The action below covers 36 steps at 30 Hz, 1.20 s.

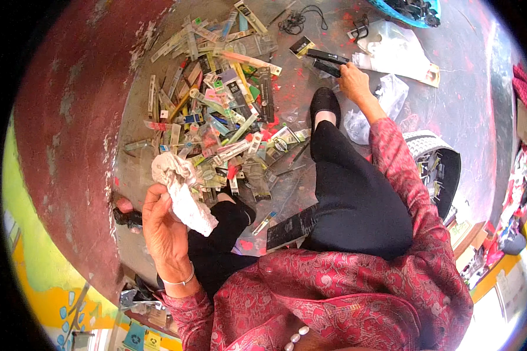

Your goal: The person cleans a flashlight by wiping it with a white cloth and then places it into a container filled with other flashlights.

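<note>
Hands grip crumpled white cloth [181, 193] and flat black package [328, 61].

Head camera, looking steeply down, close above lap, floor.

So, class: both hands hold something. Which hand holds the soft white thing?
The left hand: it grips a crumpled white cloth. The right hand holds a flat black packet instead.
</note>
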### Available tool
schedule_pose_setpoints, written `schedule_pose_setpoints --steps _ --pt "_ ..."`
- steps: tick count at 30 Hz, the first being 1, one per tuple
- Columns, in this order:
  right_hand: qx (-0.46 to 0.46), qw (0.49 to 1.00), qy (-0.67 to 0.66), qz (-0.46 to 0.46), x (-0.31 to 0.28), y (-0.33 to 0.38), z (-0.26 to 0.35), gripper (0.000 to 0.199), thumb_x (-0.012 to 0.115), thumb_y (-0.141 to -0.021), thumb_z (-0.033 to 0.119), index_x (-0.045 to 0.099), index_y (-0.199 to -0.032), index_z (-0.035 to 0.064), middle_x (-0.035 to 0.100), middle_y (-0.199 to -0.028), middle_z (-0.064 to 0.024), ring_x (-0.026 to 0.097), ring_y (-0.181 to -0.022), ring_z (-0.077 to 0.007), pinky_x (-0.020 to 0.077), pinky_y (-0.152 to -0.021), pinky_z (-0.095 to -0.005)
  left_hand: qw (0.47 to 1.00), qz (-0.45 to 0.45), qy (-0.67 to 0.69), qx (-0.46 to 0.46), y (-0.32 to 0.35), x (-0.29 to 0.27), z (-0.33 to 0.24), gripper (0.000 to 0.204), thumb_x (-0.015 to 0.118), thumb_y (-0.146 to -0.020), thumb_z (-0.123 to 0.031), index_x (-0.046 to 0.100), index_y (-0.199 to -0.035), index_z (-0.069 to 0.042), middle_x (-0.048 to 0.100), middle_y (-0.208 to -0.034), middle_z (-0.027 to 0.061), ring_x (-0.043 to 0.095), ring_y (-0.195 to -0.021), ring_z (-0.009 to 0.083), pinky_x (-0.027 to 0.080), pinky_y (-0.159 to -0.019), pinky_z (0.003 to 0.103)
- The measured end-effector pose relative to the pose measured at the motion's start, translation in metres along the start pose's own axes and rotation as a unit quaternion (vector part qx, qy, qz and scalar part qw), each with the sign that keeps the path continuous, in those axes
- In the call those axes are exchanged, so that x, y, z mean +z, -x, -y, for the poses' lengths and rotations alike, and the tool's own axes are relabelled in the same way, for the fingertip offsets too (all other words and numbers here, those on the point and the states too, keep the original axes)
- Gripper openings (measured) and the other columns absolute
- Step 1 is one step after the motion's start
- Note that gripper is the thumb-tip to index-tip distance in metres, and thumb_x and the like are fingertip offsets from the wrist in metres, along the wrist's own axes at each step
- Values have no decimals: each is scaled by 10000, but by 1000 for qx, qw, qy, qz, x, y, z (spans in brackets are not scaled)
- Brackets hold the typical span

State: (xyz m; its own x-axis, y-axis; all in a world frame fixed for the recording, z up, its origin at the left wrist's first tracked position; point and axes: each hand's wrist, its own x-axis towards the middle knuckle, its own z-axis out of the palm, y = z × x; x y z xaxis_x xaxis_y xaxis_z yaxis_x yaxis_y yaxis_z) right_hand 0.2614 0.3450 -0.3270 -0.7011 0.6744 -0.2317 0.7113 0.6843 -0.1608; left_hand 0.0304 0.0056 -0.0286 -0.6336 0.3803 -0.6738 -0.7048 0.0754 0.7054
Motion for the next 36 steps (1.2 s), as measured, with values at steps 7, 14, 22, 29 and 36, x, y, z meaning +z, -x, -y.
schedule_pose_setpoints --steps 7,14,22,29,36 --pt "-21 810 -561 171 -42 -8 51 235 562 -823 234 606 -901 17 534 -601 -7 555 -608 -131 427 -536 -270 997 -31 36 57 2 -4 3 282 541 -794 -19 524 -1074 -35 579 -1084 97 546 -1013 225 438 -900 366" --pt "-47 649 -703 288 -87 -7 134 273 574 -842 220 573 -1020 14 484 -660 56 436 -535 -27 330 -480 -167 998 -10 -52 41 -8 7 16 352 571 -819 -100 476 -1151 -32 547 -1117 92 527 -1028 205 449 -861 353" --pt "-81 509 -753 409 -104 7 190 173 555 -851 210 564 -862 38 565 -692 17 508 -545 -47 378 -451 -169 988 39 -144 50 -12 32 37 338 601 -790 3 446 -1089 -19 547 -1022 97 558 -913 168 459 -821 299" --pt "-169 512 -719 439 -128 33 219 233 558 -839 235 551 -893 8 544 -738 -14 504 -652 -86 414 -545 -225 899 35 -367 237 -20 38 48 274 594 -776 13 500 -1032 -14 502 -972 31 497 -859 94 433 -714 209" --pt "-303 501 -677 446 -116 42 222 262 609 -792 223 525 -843 -19 535 -713 -35 518 -660 -123 427 -568 -290 885 -107 -365 268 -33 30 26 306 569 -782 27 486 -1076 20 497 -1043 98 507 -928 174 446 -792 287"
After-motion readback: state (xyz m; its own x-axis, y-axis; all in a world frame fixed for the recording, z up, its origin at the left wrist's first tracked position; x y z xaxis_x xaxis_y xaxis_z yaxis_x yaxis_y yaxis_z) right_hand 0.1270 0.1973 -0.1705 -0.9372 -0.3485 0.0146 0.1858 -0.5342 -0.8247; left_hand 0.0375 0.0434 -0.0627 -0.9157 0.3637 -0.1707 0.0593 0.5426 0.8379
